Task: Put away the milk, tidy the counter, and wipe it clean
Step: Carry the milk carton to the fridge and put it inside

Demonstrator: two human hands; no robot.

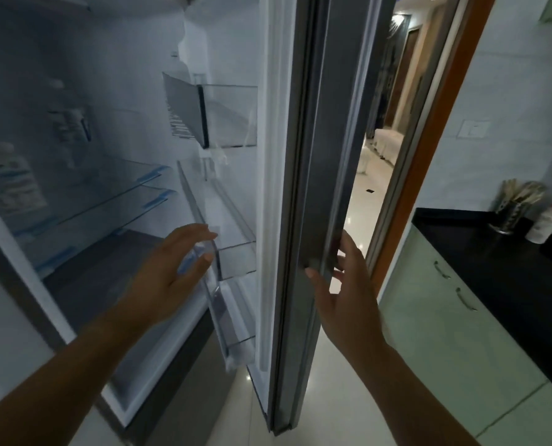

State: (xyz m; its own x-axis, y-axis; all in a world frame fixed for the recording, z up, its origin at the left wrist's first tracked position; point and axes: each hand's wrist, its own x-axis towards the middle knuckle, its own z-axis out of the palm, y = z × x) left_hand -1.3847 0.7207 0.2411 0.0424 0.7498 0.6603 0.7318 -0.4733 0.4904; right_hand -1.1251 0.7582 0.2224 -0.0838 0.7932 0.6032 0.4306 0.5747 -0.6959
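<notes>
Right hand [342, 284] grips the fridge door [316, 156] edge at centre; left hand [171, 272] spread wide, holding nothing, before a clear door bin [236, 255]. Blurred bottle [10, 181] on shelf [107, 201], left.

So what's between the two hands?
The open fridge door: its clear door bin by the left hand, its edge held by the right hand. Head view.

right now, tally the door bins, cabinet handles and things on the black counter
door bins: 3
cabinet handles: 2
utensil holder: 1
bottle: 1
total: 7
</notes>
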